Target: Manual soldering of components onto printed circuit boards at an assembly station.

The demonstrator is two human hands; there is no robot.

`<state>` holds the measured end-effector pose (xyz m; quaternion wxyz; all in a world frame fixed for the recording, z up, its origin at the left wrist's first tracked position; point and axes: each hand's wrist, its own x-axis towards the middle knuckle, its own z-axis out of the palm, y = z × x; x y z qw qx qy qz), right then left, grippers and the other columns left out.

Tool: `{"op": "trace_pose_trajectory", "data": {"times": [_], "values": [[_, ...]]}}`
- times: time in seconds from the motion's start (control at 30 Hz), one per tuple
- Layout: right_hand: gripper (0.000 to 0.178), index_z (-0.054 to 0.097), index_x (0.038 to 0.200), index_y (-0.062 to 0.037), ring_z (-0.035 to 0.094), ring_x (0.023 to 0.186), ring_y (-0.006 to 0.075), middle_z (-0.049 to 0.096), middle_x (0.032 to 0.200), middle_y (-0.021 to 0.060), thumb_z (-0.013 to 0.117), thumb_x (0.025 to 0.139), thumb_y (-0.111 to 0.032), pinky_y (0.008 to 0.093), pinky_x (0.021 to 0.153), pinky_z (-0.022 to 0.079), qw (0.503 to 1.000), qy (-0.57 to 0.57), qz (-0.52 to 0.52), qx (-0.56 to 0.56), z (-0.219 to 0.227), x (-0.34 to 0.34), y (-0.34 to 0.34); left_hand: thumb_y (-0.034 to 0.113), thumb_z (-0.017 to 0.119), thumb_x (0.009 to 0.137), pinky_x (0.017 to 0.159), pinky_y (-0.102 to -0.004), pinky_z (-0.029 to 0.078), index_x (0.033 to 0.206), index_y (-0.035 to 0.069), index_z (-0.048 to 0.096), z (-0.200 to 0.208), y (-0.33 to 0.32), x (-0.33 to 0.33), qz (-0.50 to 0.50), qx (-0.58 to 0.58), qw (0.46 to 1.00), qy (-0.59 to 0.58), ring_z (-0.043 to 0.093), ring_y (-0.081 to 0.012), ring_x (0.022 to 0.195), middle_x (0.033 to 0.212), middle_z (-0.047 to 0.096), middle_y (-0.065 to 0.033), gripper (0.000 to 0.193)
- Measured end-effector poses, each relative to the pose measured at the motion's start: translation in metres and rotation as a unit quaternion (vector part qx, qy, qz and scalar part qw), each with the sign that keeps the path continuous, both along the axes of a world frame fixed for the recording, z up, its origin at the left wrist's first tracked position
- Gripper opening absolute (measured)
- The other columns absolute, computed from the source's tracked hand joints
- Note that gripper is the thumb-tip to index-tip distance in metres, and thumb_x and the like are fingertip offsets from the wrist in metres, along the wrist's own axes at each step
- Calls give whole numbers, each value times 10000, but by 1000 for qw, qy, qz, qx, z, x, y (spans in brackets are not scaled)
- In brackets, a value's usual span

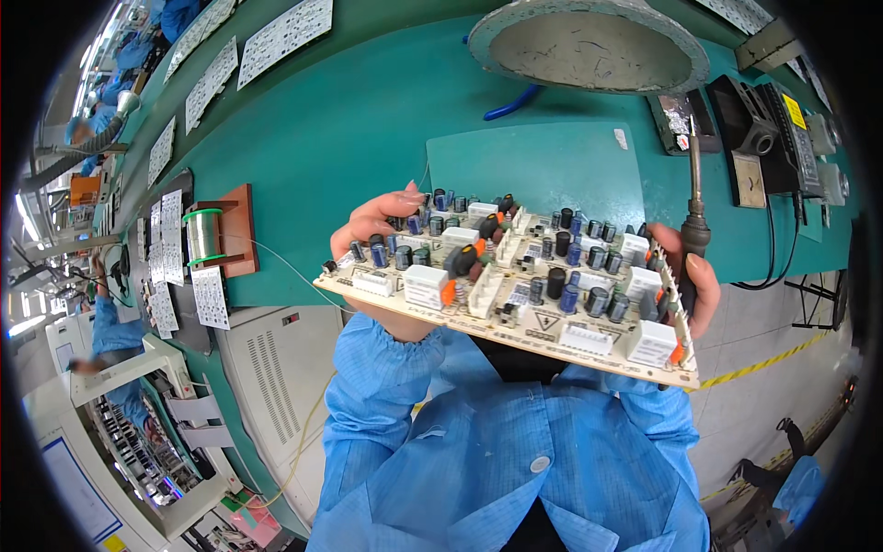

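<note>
Between both hands, in front of my chest, a populated circuit board is held up with its component side showing. Capacitors, white connectors and orange-tipped parts crowd it. My left hand grips the board's left end, fingers over the far edge. At the right end my right hand grips the board's edge and also holds a soldering iron, its tip pointing away from me. A thin solder wire runs from a spool toward my left hand; where it ends is hidden.
A large fume hood hangs over the bench's far side. A soldering station and iron stand sit at the far right. Bare boards lie along the left and far side. A white cabinet stands below the bench. Other people work at left.
</note>
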<state>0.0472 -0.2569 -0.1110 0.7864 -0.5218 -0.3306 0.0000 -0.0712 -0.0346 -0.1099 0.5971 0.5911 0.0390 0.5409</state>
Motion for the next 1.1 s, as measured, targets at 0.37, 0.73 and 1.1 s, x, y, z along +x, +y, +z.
{"op": "trace_pose_trajectory", "data": {"times": [0.37,0.73,1.1], "values": [[535,411,1255,-112,609,932,293,521,1172,258,634,794,45,376,699,562,996,-84,-24,-23,13,6,11,105,486,926,903,-583,468,850,9,418,-20,22,-8,-35,-85,995,-46,604,-343,877,902,577,-240,141],[487,411,1252,-32,547,1051,340,537,1160,254,637,837,-148,446,864,463,981,-136,-103,-87,-7,24,-11,192,613,884,813,-310,486,1076,-27,563,93,165,-22,212,-91,951,208,607,-181,911,1016,629,-113,295],[448,427,1241,-45,534,1046,325,558,1129,249,595,828,-79,432,817,472,979,-137,-110,-106,-20,25,-9,691,499,751,1080,-548,139,1402,124,350,28,175,192,227,331,669,625,205,-353,1362,1464,224,-227,876]]}}
